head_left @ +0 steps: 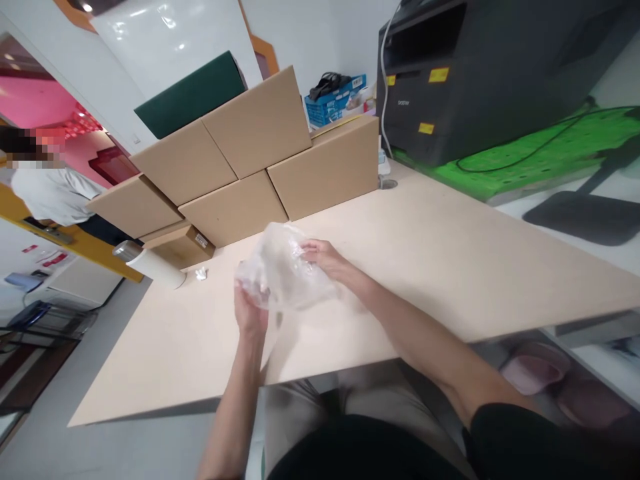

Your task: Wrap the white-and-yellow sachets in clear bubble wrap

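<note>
A translucent plastic bag (280, 267) is stretched between my two hands above the wooden table (450, 233). My left hand (249, 308) grips its lower left side, with some fingers hidden behind the film. On the bag's right side, my right hand (324, 257) pinches the crinkled plastic between thumb and fingers. Whether anything lies inside the bag cannot be made out.
Several cardboard boxes (330, 167) are stacked along the table's back, a dark green box (193, 93) on top. A white bottle (157, 265) and crumpled white scrap (201, 273) lie left. A black printer (480, 80) stands back right. Far left, a person (55, 193) stands.
</note>
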Demonstrator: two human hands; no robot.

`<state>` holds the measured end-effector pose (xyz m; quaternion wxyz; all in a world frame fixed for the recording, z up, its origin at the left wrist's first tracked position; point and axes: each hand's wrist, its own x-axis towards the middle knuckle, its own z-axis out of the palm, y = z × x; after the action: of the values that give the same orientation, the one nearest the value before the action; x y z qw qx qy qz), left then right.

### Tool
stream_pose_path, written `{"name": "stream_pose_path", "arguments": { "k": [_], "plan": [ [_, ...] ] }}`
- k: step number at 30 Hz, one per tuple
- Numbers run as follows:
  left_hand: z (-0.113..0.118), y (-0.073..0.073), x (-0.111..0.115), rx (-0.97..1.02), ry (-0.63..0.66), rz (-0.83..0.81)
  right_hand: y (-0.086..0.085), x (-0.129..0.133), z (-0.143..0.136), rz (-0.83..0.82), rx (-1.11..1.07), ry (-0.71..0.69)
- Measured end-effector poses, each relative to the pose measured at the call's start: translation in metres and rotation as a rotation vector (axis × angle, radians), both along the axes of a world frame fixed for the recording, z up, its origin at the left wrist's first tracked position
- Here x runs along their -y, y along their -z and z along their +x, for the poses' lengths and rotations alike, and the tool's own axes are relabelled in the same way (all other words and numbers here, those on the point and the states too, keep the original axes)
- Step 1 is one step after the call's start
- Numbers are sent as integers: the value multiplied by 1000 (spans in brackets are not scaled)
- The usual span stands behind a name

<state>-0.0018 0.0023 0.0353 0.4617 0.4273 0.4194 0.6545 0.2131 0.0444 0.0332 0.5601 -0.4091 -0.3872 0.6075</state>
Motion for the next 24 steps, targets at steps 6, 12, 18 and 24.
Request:
{"name": "stream_pose_path", "arguments": {
  "k": [6,12,18,24],
  "plan": [
    [-37,28,32,124,-225,-120,5,-4,7,87,161,45],
    [-67,30,65,-506,-549,4,7,-3,10,112,222,63],
    [-56,15,60,-1369,-332,58,6,0,16,106,179,64],
    [-84,28,60,-587,-639,42,7,-5,30,67,191,168]
  ]
}}
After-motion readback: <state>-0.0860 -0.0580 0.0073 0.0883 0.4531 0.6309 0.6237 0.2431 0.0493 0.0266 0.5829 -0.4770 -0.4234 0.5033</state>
